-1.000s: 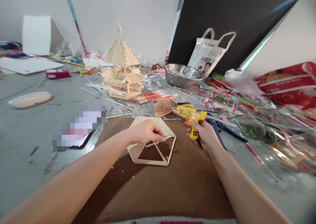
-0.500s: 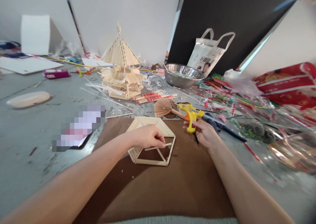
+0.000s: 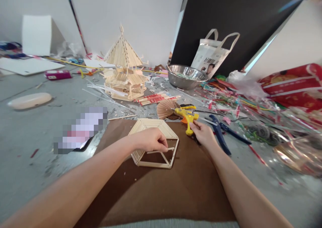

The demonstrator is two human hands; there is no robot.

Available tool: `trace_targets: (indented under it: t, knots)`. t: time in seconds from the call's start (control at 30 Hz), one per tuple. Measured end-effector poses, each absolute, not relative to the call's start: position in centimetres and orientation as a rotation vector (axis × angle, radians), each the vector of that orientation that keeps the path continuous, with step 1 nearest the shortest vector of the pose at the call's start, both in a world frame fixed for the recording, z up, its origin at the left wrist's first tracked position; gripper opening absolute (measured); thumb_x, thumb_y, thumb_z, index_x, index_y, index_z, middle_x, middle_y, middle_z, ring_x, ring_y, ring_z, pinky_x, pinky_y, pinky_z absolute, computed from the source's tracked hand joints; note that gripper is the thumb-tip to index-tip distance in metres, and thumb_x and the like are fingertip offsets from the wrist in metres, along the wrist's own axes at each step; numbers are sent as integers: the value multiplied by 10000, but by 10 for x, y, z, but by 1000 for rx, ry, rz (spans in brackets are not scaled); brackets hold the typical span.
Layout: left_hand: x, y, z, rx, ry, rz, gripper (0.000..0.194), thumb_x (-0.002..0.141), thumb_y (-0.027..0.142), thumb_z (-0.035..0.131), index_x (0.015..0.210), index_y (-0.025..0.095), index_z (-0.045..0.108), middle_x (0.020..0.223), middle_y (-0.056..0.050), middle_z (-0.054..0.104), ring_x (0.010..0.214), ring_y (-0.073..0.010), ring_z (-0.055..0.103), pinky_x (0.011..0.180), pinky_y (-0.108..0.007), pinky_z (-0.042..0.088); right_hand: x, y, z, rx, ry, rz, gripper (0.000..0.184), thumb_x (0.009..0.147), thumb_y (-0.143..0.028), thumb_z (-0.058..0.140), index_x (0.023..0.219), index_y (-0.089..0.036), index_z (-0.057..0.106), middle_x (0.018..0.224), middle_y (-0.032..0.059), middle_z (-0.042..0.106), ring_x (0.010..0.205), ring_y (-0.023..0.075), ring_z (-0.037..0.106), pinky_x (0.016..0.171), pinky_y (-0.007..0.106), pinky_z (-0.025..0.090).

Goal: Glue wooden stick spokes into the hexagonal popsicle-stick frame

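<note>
Over a six-sided frame of wooden sticks (image 3: 154,165), my left hand (image 3: 153,140) pinches a short wooden stick (image 3: 171,149). The frame lies on a brown sheet (image 3: 161,194); its far and left sections are filled with sticks, while its near and right sections show brown through them. My right hand (image 3: 205,134) grips a yellow hot glue gun (image 3: 188,117) by the handle, just right of the frame, with the nozzle pointing left. A brown pleated paper fan (image 3: 164,109) lies behind the nozzle.
Behind stands a stick pagoda (image 3: 124,70), with red-marked sticks (image 3: 157,98) beside it. Blue-handled pliers (image 3: 222,137) lie to the right, near scattered scraps. A phone (image 3: 83,130) is at left. A metal bowl (image 3: 186,78) and white bag (image 3: 211,55) stand farther back.
My right hand has moved the glue gun left toward the frame, uncovering the pliers and a yellow-handled tool behind it. My left hand and its stick have barely shifted.
</note>
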State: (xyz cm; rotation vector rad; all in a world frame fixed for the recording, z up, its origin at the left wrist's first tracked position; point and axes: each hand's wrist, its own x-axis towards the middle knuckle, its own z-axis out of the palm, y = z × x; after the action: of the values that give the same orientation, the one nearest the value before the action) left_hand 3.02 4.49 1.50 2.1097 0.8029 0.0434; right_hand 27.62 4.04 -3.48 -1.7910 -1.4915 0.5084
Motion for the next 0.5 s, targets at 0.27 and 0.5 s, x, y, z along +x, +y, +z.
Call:
trace_targets:
  t: [0.27, 0.5]
  knots:
    - [28, 43, 11, 2154, 719, -120, 220, 615, 300, 562, 771, 188, 669, 730, -11, 663, 616, -103, 548, 548, -172, 359, 273, 39, -36, -1744, -1767, 491, 455, 614, -366, 581, 1013, -154, 530, 974, 51, 602, 771, 174, 580, 689, 291, 443]
    - [28, 43, 6, 2206, 700, -163, 227, 610, 305, 562, 775, 195, 671, 736, -13, 667, 583, -96, 537, 524, -176, 346, 271, 37, -33, -1801, -1706, 461, 483, 585, -363, 603, 1017, -156, 546, 945, 52, 614, 804, 203, 572, 714, 320, 432]
